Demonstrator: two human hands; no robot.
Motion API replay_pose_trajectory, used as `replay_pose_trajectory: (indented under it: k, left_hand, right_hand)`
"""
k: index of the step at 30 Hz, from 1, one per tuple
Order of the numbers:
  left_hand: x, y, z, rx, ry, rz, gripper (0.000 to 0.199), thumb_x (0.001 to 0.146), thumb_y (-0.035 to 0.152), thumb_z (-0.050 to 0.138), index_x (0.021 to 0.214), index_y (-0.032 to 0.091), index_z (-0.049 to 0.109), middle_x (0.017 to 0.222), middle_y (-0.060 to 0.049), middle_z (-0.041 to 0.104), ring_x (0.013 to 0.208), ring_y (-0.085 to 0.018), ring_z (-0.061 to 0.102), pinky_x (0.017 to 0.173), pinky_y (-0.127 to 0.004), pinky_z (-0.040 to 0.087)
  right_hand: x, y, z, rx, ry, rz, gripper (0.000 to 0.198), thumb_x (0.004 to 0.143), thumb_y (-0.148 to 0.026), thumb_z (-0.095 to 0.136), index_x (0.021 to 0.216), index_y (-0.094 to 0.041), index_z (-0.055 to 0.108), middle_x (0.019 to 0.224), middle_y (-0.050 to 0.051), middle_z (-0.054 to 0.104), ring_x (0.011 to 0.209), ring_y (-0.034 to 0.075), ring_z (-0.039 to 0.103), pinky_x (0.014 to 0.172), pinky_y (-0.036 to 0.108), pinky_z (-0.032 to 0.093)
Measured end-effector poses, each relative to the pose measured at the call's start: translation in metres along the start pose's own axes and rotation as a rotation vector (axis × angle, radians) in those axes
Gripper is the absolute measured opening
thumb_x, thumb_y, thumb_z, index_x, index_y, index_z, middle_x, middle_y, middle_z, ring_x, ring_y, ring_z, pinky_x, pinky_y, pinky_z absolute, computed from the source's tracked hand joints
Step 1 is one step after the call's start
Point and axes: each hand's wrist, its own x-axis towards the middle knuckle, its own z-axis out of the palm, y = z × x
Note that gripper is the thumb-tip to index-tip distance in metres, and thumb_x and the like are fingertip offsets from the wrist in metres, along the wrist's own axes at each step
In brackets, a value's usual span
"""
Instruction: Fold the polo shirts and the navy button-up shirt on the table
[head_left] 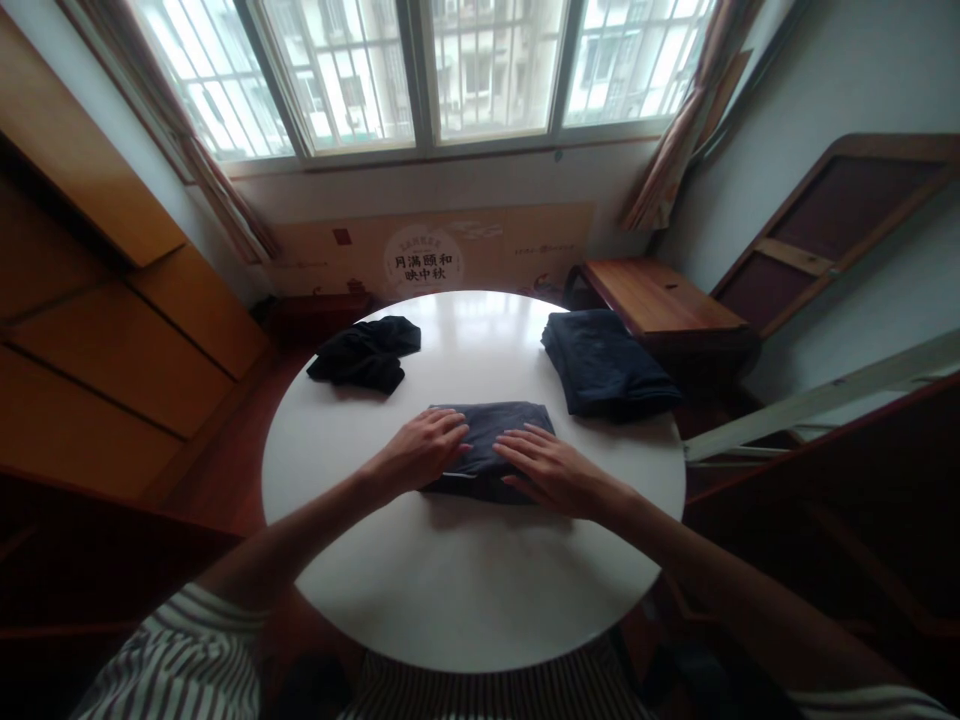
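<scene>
A dark blue-grey folded garment [484, 440] lies flat near the middle of the white round table [465, 590]. My left hand [429, 445] rests on its left side, fingers stretched out over the cloth. On the right side my right hand [547, 465] lies palm down, its fingers extended and slightly spread. A pale edge shows along the garment's front, close to my left hand. Both hands press on the cloth from above without gripping it. What kind of garment it is, I cannot tell.
A crumpled black garment [367, 352] lies at the table's back left. At the back right sits a stack of folded dark navy clothes [607, 362]. Beyond the table stand a wooden side table [660, 295] on the right and wooden cabinets [120, 350] on the left.
</scene>
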Motion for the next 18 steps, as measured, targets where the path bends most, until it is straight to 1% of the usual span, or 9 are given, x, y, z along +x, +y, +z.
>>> replay_pose_trajectory:
  k: [2,5,8,10,12,13,14,16,18]
  left_hand:
    - [0.004,-0.01,0.008,0.009,-0.031,-0.029,0.037,0.104,0.035,0.038,0.121,0.015,0.064,0.125,-0.013,0.065,0.119,-0.027,0.059,0.103,-0.043,0.048]
    - [0.003,-0.025,0.018,-0.007,-0.07,-0.123,0.043,0.104,0.037,0.033,0.133,0.015,0.057,0.135,-0.014,0.06,0.128,-0.028,0.053,0.108,-0.044,0.044]
    - [-0.003,-0.039,0.026,-0.044,-0.118,-0.225,0.047,0.105,0.038,0.028,0.136,0.014,0.055,0.134,-0.014,0.061,0.131,-0.028,0.052,0.108,-0.045,0.043]
    - [-0.008,-0.045,0.029,-0.085,-0.121,-0.263,0.048,0.105,0.04,0.027,0.136,0.016,0.055,0.132,-0.013,0.063,0.128,-0.027,0.054,0.107,-0.043,0.043]
    - [-0.009,-0.052,0.032,-0.158,-0.095,-0.289,0.05,0.105,0.042,0.025,0.134,0.016,0.057,0.133,-0.012,0.062,0.126,-0.026,0.055,0.107,-0.042,0.043]
    - [-0.009,-0.056,0.032,-0.214,-0.082,-0.3,0.051,0.105,0.044,0.025,0.132,0.016,0.06,0.131,-0.012,0.063,0.124,-0.025,0.057,0.107,-0.04,0.043]
    - [-0.006,-0.061,0.033,-0.279,-0.074,-0.32,0.052,0.104,0.046,0.027,0.127,0.016,0.063,0.128,-0.012,0.065,0.12,-0.025,0.059,0.105,-0.039,0.045]
    - [0.002,-0.073,0.034,-0.422,-0.084,-0.387,0.054,0.101,0.054,0.034,0.117,0.016,0.069,0.115,-0.012,0.071,0.107,-0.024,0.065,0.096,-0.036,0.05]
    - [0.014,-0.086,0.036,-0.532,-0.118,-0.45,0.057,0.092,0.062,0.048,0.113,0.013,0.07,0.104,-0.013,0.073,0.095,-0.024,0.068,0.085,-0.034,0.054]
  right_hand:
    - [-0.004,0.004,-0.001,-0.044,0.02,0.025,0.035,0.1,-0.025,0.044,0.125,-0.009,0.063,0.123,0.018,0.065,0.114,0.029,0.06,0.101,0.047,0.049]
    - [-0.014,0.015,0.003,-0.094,0.016,0.072,0.03,0.097,-0.017,0.044,0.111,-0.009,0.069,0.112,0.019,0.068,0.109,0.03,0.061,0.095,0.047,0.053]
    - [-0.026,0.021,0.011,-0.067,0.017,0.056,0.037,0.093,-0.004,0.038,0.107,-0.011,0.072,0.109,0.017,0.069,0.109,0.028,0.061,0.094,0.043,0.054]
    - [-0.031,0.02,0.014,-0.023,0.051,0.039,0.039,0.093,-0.004,0.037,0.11,-0.013,0.072,0.111,0.016,0.069,0.111,0.027,0.061,0.095,0.042,0.054]
    - [-0.033,0.019,0.013,0.057,0.115,0.067,0.034,0.096,-0.012,0.041,0.109,-0.016,0.072,0.11,0.014,0.07,0.111,0.026,0.062,0.095,0.041,0.054]
    - [-0.031,0.019,0.012,0.108,0.169,0.117,0.03,0.097,-0.018,0.044,0.105,-0.017,0.073,0.108,0.013,0.071,0.109,0.026,0.063,0.095,0.041,0.054]
    - [-0.029,0.02,0.009,0.156,0.237,0.198,0.029,0.098,-0.023,0.045,0.1,-0.018,0.074,0.104,0.012,0.072,0.105,0.026,0.064,0.094,0.04,0.054]
    - [-0.022,0.027,0.004,0.235,0.361,0.431,0.029,0.097,-0.03,0.049,0.091,-0.018,0.074,0.094,0.012,0.072,0.091,0.025,0.068,0.087,0.039,0.056]
    - [-0.013,0.04,0.001,0.33,0.413,0.671,0.027,0.093,-0.033,0.054,0.089,-0.015,0.074,0.087,0.012,0.073,0.078,0.024,0.07,0.077,0.037,0.058]
